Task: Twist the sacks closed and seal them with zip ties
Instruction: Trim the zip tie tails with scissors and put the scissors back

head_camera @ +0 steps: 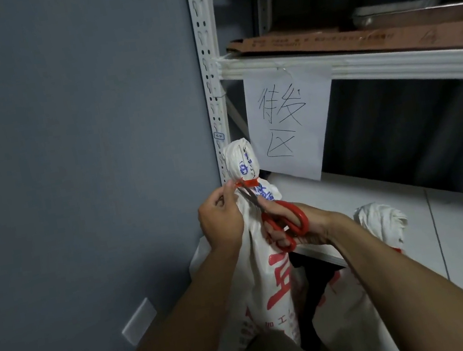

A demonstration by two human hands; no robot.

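The left hand (222, 219) pinches the thin red plastic zip tie (248, 183) round the twisted neck of the white woven sack (241, 160), whose blue and red print is blurred. Beside it the right hand (317, 228) grips red-handled metal scissors (289, 216), blades at the tie. Above this hand, a white paper sheet (288, 123) reads "待发区".

Dim, cool light; we see the white woven sack (236, 156) and white paper sign (291, 123) brightest, the recesses of the white metal shelving (358, 64) near black. We note soft detail overall and slight wide-angle bowing at the edges.
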